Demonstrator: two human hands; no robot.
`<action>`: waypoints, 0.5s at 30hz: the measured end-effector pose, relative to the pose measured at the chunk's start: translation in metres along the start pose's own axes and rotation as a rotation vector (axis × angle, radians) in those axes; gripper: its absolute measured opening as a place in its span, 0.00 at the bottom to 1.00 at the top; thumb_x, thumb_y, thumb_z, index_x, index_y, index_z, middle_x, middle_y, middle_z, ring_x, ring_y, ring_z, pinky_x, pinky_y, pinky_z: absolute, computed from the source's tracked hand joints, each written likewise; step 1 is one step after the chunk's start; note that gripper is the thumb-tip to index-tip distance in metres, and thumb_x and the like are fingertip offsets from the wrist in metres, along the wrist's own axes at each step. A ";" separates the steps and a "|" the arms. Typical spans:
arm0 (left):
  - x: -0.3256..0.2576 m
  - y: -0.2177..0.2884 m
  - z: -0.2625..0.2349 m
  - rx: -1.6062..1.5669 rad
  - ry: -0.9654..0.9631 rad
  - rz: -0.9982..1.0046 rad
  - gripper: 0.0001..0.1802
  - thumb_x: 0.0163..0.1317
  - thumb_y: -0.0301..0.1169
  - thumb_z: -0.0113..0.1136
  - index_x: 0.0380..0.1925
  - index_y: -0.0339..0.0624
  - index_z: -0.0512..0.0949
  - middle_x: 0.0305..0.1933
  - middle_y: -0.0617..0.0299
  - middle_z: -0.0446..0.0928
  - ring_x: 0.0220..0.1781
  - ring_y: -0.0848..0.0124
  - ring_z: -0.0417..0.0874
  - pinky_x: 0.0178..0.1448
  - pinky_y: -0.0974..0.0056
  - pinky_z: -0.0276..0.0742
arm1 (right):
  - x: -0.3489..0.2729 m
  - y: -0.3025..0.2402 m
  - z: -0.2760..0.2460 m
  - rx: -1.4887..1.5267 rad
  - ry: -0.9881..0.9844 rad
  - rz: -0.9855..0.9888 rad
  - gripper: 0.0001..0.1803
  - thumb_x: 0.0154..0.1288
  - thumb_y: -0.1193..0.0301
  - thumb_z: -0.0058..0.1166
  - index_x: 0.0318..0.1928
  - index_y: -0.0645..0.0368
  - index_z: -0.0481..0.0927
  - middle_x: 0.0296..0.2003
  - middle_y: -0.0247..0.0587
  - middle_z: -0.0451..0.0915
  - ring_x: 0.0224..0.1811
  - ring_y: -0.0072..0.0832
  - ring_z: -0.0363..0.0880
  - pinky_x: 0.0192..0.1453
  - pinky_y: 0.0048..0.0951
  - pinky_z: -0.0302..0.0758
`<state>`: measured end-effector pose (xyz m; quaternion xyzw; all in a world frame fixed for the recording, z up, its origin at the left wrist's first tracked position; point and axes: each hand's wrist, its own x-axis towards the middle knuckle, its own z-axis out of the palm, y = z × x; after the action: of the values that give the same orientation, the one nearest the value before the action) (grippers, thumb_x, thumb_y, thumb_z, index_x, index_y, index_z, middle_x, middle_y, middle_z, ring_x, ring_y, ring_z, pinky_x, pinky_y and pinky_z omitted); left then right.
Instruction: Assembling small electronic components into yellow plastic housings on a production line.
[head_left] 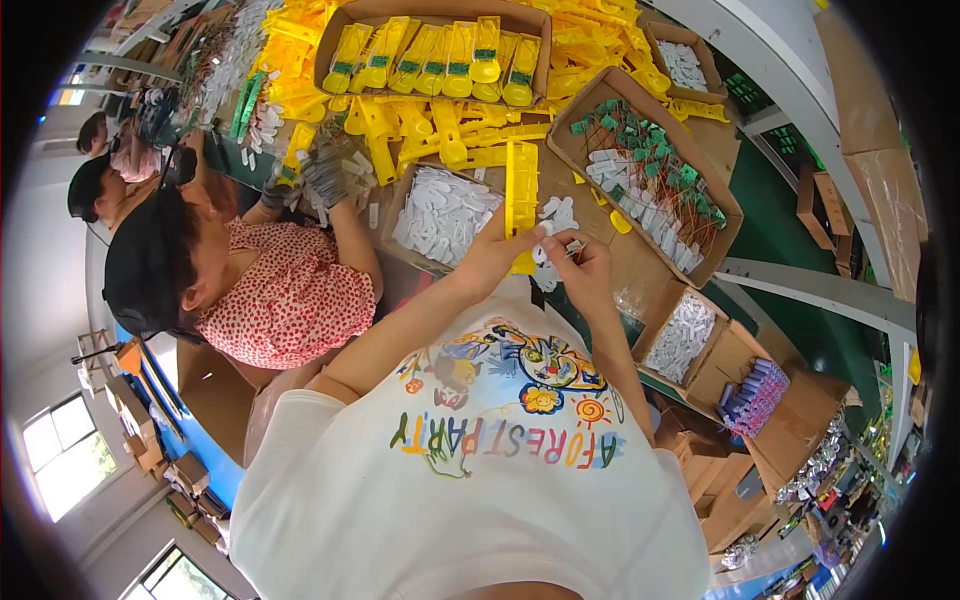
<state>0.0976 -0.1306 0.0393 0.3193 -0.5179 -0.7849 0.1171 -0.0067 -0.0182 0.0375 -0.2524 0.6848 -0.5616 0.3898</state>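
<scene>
My left hand [488,258] grips a shell [521,190] by one end, probably to steady it; my right hand [592,270] pinches a small part [575,247] alongside.

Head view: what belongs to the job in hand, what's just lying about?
Job, apparently:
yellow plastic housing, in left hand
small part in right hand
wired green circuit boards
loose white plastic pieces

Lying about, apparently:
purple cylinders
cardboard boxes, lower left

Left grip [490,252] (bare hand) held yellow plastic casing [521,190]; right grip [584,265] pinched small part [574,246] beside it. White pieces [445,212] lay boxed left, wired green boards [650,150] boxed right.
</scene>
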 end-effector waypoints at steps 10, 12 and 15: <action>-0.001 0.005 -0.002 -0.140 -0.105 -0.217 0.31 0.67 0.59 0.27 0.34 0.45 0.71 0.24 0.64 0.70 0.26 0.74 0.72 0.33 0.68 0.68 | 0.009 0.001 0.011 0.122 -0.102 -0.094 0.07 0.63 0.74 0.54 0.30 0.66 0.76 0.21 0.35 0.76 0.21 0.19 0.75 0.26 0.19 0.71; -0.003 0.005 0.001 -0.132 -0.086 -0.212 0.30 0.68 0.58 0.28 0.34 0.45 0.70 0.24 0.64 0.70 0.26 0.74 0.72 0.32 0.68 0.68 | 0.007 -0.002 0.012 0.138 -0.076 -0.057 0.07 0.63 0.74 0.54 0.30 0.66 0.76 0.21 0.34 0.76 0.20 0.18 0.74 0.25 0.19 0.70; -0.003 0.004 -0.001 0.015 -0.094 -0.201 0.27 0.69 0.56 0.30 0.36 0.45 0.70 0.26 0.64 0.71 0.26 0.73 0.72 0.32 0.68 0.69 | 0.007 -0.003 0.014 0.100 -0.067 -0.021 0.06 0.62 0.75 0.55 0.30 0.65 0.76 0.20 0.32 0.75 0.21 0.17 0.74 0.25 0.18 0.68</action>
<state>0.0997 -0.1315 0.0437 0.3335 -0.4941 -0.8028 0.0109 0.0003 -0.0323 0.0379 -0.2585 0.6399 -0.5902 0.4188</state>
